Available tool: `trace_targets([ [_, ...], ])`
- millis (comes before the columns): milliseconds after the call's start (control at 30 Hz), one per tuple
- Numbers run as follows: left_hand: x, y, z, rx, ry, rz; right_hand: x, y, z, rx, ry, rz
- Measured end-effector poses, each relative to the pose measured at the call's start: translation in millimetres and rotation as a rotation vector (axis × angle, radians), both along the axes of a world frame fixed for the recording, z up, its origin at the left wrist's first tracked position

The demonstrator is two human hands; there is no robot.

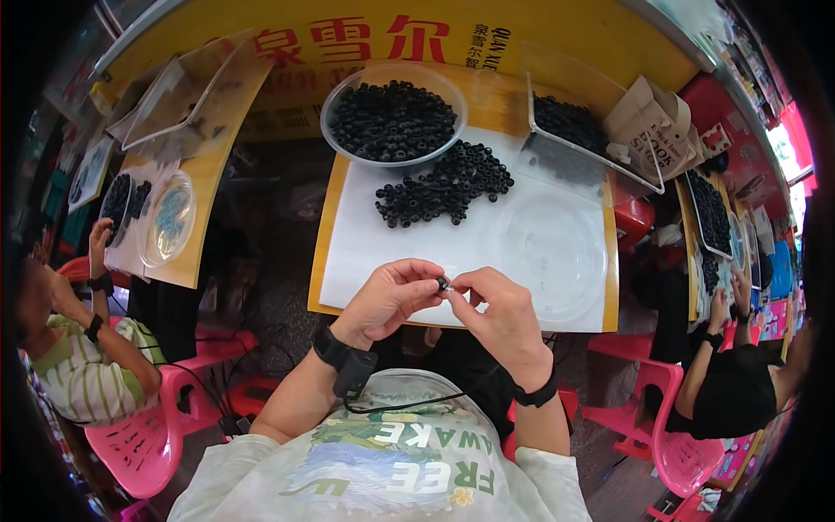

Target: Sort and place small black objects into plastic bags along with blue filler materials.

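My left hand [387, 302] and my right hand [503, 315] meet above the near edge of the white sheet [352, 239]. Between the left thumb and forefinger sits a small black bead-like part [444, 283]. The right fingertips pinch at its side, where a small pale, shiny bit shows; I cannot make out what it is. Beyond my hands lies a loose heap of small black bead-like parts [444, 187], round with holes. Behind it stands a transparent round bowl [464, 100] full of the same parts. A shallow transparent round dish [557, 252] rests at the sheet's right side.
A transparent bin [639, 178] holding black parts stands at the back right, beside a beige paper bag [648, 122]. A yellow panel [557, 30] closes off the back. Co-workers sit at tables on both sides, on pink chairs [139, 444]. A cable runs from my left wristband [344, 361].
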State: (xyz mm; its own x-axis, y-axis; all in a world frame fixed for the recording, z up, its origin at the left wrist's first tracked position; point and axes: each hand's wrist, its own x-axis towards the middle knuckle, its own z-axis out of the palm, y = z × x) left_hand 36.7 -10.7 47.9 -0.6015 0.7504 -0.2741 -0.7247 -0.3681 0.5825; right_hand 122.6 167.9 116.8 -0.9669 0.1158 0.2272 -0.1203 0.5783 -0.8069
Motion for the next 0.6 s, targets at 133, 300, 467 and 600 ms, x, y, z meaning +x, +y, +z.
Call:
trace_targets([
  [133, 5.0, -10.8, -3.9, -0.027, 0.044, 0.025, -4.8, -6.7, -7.2, 0.138, -0.008, 0.082],
  [300, 7.6, -18.4, -3.7, -0.109, 0.13, 0.014, -7.3, -12.2, -7.2, 0.191, -0.092, 0.14],
  [467, 4.8, -20.3, -6.9, -0.147, 0.228, -0.016, -9.4, -13.8, -7.8, 0.223, -0.169, 0.149],
  [600, -1.2, -25.3, -10.8, -0.145, 0.126, -0.058, -14.5, -14.1, -7.0, 0.153, -0.189, 0.149],
])
